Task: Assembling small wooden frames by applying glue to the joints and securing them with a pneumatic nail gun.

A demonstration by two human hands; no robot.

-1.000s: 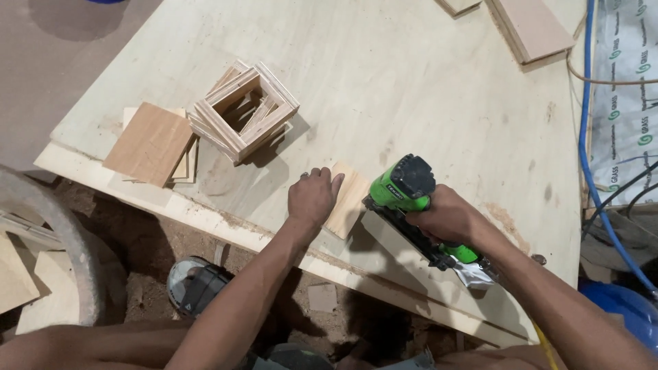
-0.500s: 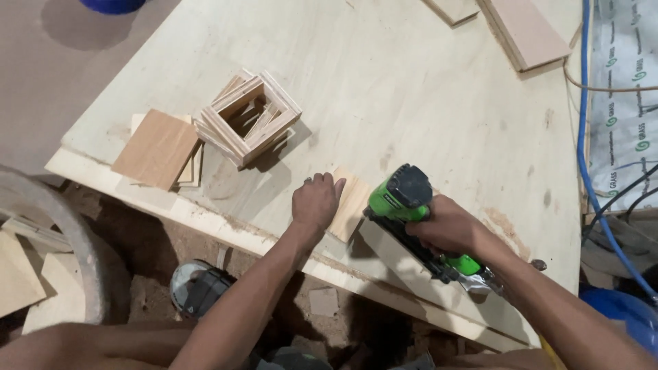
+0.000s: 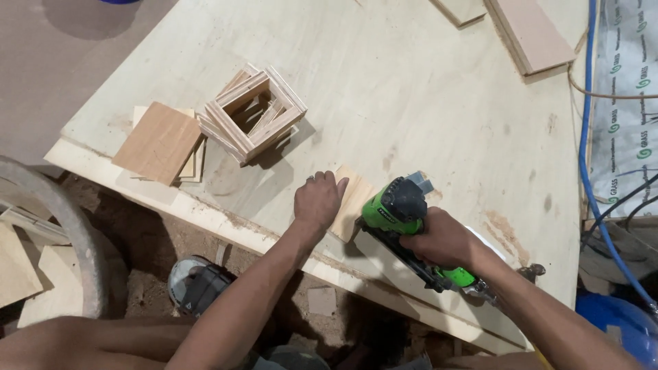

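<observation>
My left hand (image 3: 318, 202) presses down on a small plywood piece (image 3: 354, 201) lying near the front edge of the big plywood worktop (image 3: 411, 96). Its fingers lie flat over the piece's left part. My right hand (image 3: 442, 240) grips a green and black nail gun (image 3: 401, 212) whose nose meets the piece's right edge. The gun's handle runs back towards the lower right under my forearm.
A stack of small square wooden frames (image 3: 255, 113) stands to the left, beside flat plywood squares (image 3: 159, 142). Boards (image 3: 528, 31) lie at the top right. A blue hose (image 3: 589, 137) and cables run along the right edge. A shoe (image 3: 199, 288) is on the dirt floor below.
Both hands, the small piece and the nail gun have held their place on the worktop; only the camera view has drifted slightly.
</observation>
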